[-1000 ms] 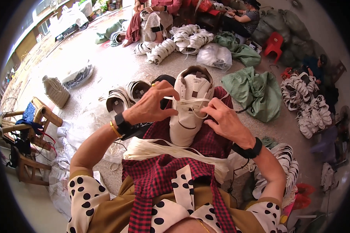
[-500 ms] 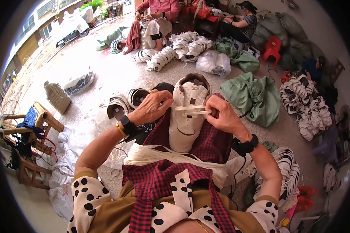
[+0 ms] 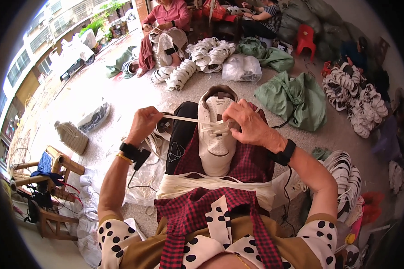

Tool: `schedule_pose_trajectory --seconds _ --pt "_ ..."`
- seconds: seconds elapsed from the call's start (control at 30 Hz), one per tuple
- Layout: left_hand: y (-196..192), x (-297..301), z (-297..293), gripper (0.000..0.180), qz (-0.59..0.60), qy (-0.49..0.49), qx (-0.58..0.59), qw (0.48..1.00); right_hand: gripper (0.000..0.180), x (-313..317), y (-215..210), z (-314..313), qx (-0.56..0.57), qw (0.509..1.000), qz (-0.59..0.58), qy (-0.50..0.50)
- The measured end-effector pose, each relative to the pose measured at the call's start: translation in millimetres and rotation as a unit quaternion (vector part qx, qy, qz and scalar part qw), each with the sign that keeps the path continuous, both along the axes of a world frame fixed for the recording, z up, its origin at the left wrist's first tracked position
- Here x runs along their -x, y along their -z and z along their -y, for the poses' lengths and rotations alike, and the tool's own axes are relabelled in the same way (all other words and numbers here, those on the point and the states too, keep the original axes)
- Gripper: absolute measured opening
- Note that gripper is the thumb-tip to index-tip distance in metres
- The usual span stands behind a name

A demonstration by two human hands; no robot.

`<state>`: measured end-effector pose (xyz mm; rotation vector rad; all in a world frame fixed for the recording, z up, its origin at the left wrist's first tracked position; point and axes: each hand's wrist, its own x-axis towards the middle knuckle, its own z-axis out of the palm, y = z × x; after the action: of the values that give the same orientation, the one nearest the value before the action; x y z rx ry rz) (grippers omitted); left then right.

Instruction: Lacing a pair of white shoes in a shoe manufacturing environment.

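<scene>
A white sneaker rests on my lap over the red-and-black checked apron, its brown-lined opening away from me. From its eyelets a flat white shoelace runs taut to the left. My left hand pinches that lace, well clear of the shoe. My right hand is closed at the shoe's right eyelet side, fingers on lace loops that cross the tongue; its fingertips are partly hidden. Nearer my waist, a bundle of loose white laces lies across the apron.
Beyond my knees are a green sack, a clear plastic bag and piled white shoes. More shoes stand close on the right. A bamboo stool is at left. Two people sit at the back.
My left hand has moved left, away from the shoe, drawing the lace out straight. My right hand has stayed by the eyelets. The whole view has shifted slightly.
</scene>
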<state>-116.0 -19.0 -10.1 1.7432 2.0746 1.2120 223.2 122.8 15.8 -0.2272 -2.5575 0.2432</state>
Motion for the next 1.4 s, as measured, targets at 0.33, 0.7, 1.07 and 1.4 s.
schedule_pose_trajectory --seconds 0.33,0.7,1.07,1.4 --pt "-21 -107 -7 0.026 -0.098 0.176 -0.077 0.976 0.035 8 -6 -12 0.051 0.997 0.054 -0.018" --pt "-8 -107 -25 0.023 0.024 0.202 0.049 0.978 0.015 6 0 -12 0.155 0.987 0.006 -0.031" --pt "5 -125 -21 0.036 -0.135 0.106 -0.092 0.981 0.009 -65 -11 -34 0.053 0.995 -0.043 0.067" --pt "-12 -86 -31 0.027 0.032 0.186 -0.008 0.982 0.031 -31 1 -24 0.164 0.980 0.059 0.092"
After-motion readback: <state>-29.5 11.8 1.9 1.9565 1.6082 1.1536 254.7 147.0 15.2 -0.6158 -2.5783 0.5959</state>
